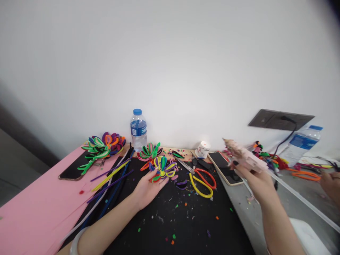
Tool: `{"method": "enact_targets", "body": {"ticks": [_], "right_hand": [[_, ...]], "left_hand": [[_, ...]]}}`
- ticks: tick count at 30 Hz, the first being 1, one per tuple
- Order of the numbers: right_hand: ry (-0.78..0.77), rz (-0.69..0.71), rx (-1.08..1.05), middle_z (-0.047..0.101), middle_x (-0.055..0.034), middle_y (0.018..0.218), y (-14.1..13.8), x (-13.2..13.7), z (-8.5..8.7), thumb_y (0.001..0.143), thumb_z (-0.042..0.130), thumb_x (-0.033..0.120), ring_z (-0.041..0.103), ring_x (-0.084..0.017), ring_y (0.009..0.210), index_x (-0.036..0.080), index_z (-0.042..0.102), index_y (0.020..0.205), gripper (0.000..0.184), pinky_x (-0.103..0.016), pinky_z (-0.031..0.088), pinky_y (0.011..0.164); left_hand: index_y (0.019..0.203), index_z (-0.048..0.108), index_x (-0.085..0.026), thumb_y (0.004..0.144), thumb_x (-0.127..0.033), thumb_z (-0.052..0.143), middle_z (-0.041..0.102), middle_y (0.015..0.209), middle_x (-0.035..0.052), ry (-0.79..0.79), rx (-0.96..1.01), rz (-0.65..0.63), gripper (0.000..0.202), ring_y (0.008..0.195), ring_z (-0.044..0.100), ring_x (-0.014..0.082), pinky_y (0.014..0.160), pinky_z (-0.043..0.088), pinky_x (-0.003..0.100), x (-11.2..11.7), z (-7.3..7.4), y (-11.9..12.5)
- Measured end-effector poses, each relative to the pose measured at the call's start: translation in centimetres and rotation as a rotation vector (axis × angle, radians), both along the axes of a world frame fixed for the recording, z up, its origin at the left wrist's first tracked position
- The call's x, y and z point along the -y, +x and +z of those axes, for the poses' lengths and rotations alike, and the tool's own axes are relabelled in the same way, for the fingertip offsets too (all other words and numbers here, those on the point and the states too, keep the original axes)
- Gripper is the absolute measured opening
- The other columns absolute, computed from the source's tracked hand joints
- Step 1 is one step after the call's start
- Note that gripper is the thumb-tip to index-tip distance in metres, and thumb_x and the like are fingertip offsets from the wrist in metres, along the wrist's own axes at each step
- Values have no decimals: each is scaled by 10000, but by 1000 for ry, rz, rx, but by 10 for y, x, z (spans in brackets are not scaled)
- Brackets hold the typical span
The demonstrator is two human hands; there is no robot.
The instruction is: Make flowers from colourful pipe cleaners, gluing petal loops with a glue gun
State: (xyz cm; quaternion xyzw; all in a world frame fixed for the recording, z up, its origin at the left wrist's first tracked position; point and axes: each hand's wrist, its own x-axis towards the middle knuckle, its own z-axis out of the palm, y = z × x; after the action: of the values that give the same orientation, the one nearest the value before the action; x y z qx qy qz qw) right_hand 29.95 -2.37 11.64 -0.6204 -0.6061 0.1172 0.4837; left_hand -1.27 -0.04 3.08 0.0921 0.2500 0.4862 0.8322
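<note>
In the head view, the left hand (pixel 146 189) lies palm up near the middle, its fingers loosely spread beneath a rounded flower of looped multicolour fuzzy stems (pixel 163 173), with the thumb against the petals' near-left edge. The flower rests on those fingers, above the black mat (pixel 156 233).

The right hand (pixel 261 184), at three o'clock from the flower, is curled around a pale pink plastic glue gun (pixel 248 158), its nozzle aimed toward ten o'clock. A dark-nailed fingertip lies against the gun's side; whether any finger presses a trigger cannot be told. A long translucent white stick (pixel 300 197) runs from the gun's rear toward four o'clock.

From the flower, a second looped fuzzy-stem flower in green, pink and black (pixel 150 152) sits close by at eleven o'clock, with a clear, blue-capped plastic bottle (pixel 138 129) beyond it. Metal scissors with red and yellow handles (pixel 193 170) lie open at three o'clock, and a small white cylindrical spool (pixel 202 150) stands at two. Loose yellow and purple fuzzy stems (pixel 113 174) lie at nine.
</note>
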Motion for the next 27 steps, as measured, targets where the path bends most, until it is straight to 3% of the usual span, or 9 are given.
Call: {"method": "enact_targets", "body": {"ticks": [5, 8, 14, 18, 27], "right_hand": [[-338, 377, -223, 638, -59, 612, -38, -3, -17, 759, 547, 330, 558, -154, 521, 139, 610, 729, 203, -267, 452, 513], [-433, 480, -296, 583, -12, 518, -64, 0, -30, 722, 564, 280, 488, -114, 437, 151, 572, 667, 140, -225, 393, 435], [-587, 560, -255, 524, 32, 475, -94, 9, -56, 727, 536, 220, 438, -85, 414, 152, 552, 680, 85, -191, 350, 419], [-571, 544, -177, 518, 45, 501, -99, 10, -69, 761, 503, 201, 432, -90, 439, 145, 610, 938, 214, -192, 353, 436], [-520, 562, -79, 582, 18, 608, -106, 11, -69, 763, 488, 203, 458, -106, 477, 196, 630, 1080, 348, -204, 396, 466]], "left_hand": [[1046, 602, -93, 897, -209, 449, 666, 1094, 126, -10, 13, 8, 243, 1110, 574, 228, 992, 427, 350, 2, 1, 0], [1053, 604, -91, 915, -227, 418, 651, 1131, 128, -11, 17, -4, 268, 1153, 539, 232, 1014, 399, 361, 2, 0, 0], [1075, 605, -139, 916, -200, 428, 676, 1093, 86, 13, 16, 62, 245, 1160, 534, 214, 1047, 351, 373, 3, -3, 3], [1145, 571, -159, 907, -169, 446, 667, 1119, 81, 59, 27, 84, 269, 1155, 538, 204, 1060, 335, 374, 6, -3, 6], [1252, 491, -210, 906, -104, 420, 676, 1103, 55, 91, 0, 108, 369, 1124, 563, 193, 1063, 327, 394, 14, 4, 11]]}}
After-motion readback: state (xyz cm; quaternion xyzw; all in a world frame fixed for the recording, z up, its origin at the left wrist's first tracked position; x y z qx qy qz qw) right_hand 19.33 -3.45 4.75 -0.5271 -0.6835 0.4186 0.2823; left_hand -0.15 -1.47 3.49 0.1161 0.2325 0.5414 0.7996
